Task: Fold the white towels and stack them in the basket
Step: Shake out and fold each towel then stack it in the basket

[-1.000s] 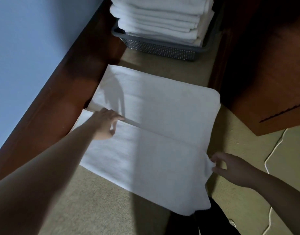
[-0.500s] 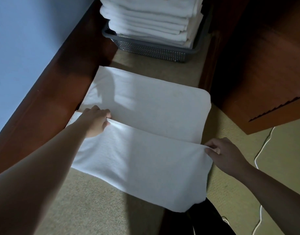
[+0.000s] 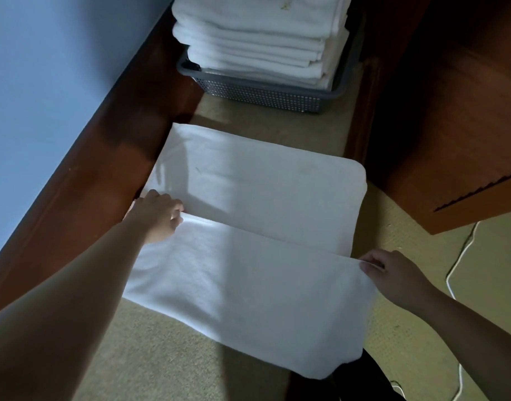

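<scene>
left hand [image 3: 157, 217] and right hand [image 3: 393, 274] pinch the towel [image 3: 248, 273] edge short of the basket [image 3: 257, 95]; best keep it taut, corners level.

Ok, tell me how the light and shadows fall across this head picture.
Head view: dim, uneven light; a brighter band crosses the towel middle, its left and right parts sit in grey shadow; the left hand casts a soft shadow on the far flap; the cabinet right is near black at top; wide-angle bend curves the wall's baseboard; no glare.
</scene>
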A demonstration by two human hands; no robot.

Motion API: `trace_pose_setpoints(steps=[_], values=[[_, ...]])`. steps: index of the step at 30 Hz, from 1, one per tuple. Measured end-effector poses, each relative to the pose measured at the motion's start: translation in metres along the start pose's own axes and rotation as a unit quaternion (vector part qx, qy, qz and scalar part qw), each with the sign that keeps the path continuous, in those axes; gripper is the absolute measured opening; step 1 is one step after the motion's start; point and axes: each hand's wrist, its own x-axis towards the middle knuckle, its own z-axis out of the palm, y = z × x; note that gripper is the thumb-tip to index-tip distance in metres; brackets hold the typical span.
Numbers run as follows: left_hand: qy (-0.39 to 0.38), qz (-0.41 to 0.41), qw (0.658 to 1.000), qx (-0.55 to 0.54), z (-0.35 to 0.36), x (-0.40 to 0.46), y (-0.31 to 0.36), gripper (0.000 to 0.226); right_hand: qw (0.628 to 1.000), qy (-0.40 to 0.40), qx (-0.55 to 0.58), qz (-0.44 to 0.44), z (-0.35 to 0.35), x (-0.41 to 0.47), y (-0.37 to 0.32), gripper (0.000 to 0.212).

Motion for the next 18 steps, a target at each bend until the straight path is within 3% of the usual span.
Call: trace_pose_setpoints(steps=[5,9,12,14,18], values=[[0.045,-0.048,0.998,0.009,0.002,0.004,-0.013,0.021,1.0,0.017,-0.025,0.007,-0.004,0.003,0.016,0.015],[0.007,-0.073,0.996,0.058,-0.002,0.005,-0.033,0.028,1.0,0.01,-0.025,-0.008,-0.011,0.002,0.025,0.033],[0.006,-0.099,0.978,0.185,-0.004,0.004,-0.045,0.033,0.997,-0.055,-0.061,-0.009,-0.019,-0.003,0.032,0.018],[0.052,-0.112,0.964,0.235,-0.008,0.003,-0.047,0.033,0.997,-0.039,-0.073,-0.001,-0.024,-0.005,0.033,0.017],[0.097,-0.146,0.964,0.202,-0.003,-0.001,-0.04,0.026,0.996,0.015,-0.09,-0.003,-0.028,-0.01,0.03,0.01]])
